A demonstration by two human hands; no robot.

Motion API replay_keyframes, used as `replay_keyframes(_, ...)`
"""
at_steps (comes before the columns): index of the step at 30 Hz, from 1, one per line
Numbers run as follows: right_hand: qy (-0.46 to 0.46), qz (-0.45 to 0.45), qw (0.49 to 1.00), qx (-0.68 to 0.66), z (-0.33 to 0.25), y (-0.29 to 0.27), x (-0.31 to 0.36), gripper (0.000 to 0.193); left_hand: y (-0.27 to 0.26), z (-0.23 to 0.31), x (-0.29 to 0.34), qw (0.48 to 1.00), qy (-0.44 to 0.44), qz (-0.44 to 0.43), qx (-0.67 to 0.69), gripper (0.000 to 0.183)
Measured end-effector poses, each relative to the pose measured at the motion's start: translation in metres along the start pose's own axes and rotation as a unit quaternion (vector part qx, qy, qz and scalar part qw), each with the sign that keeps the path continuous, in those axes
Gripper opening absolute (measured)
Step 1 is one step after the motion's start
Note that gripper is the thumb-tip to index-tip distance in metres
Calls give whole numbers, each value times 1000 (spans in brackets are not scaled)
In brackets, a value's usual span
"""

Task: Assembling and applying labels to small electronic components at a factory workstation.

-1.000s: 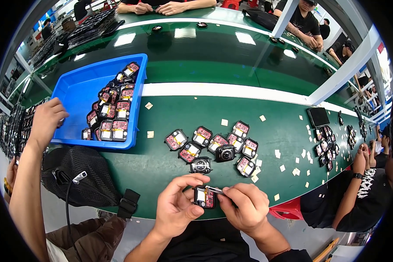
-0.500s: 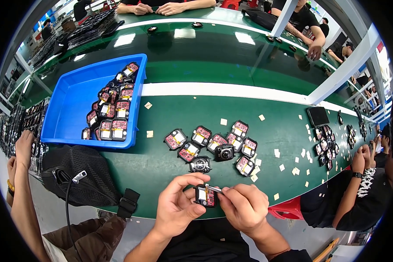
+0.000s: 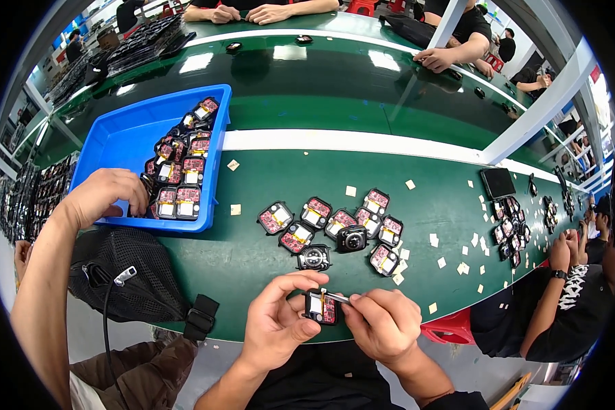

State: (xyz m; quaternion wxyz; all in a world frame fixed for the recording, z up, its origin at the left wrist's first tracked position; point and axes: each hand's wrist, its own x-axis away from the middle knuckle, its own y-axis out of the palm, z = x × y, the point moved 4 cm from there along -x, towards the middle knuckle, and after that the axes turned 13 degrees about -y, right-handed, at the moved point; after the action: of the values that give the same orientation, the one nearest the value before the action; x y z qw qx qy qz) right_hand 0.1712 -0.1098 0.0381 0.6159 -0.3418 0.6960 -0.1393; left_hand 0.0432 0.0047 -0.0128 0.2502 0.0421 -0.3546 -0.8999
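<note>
My left hand (image 3: 273, 320) pinches an open smartwatch case (image 3: 329, 313) by its sides, above the near table edge. Inside the case are a red circuit board and a pale square part. Metal tweezers (image 3: 337, 297) are gripped in my right hand (image 3: 388, 325), with their tip at the case's upper edge. What the tip touches is too small to tell. Just beyond my hands lies a loose cluster of similar open watch cases (image 3: 297, 238). Two dark cases in it show a round sensor side, one a black watch case (image 3: 352, 238).
A blue bin (image 3: 215, 160) with stacked watch cases stands at the left; a co-worker's hand (image 3: 113, 191) reaches into it. A black mesh bag (image 3: 123, 273) lies in front. Small pale squares (image 3: 463, 268) litter the green table (image 3: 266, 171). A white rail (image 3: 348, 141) crosses beyond.
The left co-worker's hand has moved from beside the bin into it. A co-worker across at the far right has stretched an arm leftward. My hands stay nearly still.
</note>
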Motion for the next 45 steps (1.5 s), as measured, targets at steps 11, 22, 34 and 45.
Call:
replay_keyframes(11, -14, -1, 1000, 7, 2, 3, -1, 29, -1, 0, 0, 1000, -3, 2, -16, 56)
replay_keyframes(22, 90, -27, 990, -102, 10, -2, -6, 20, -1, 1, 1, 1000, -5, 9, -22, 58)
replay_keyframes(34, 110, -38, 986, -116, 11, -3, -6, 18, -1, 1, 0, 1000, -1, -3, -27, 56)
replay_keyframes(45, 36, -7, 999, -31, 3, 4, -1, 22, -1, 1, 0, 999, 19, 16, -33, 54)
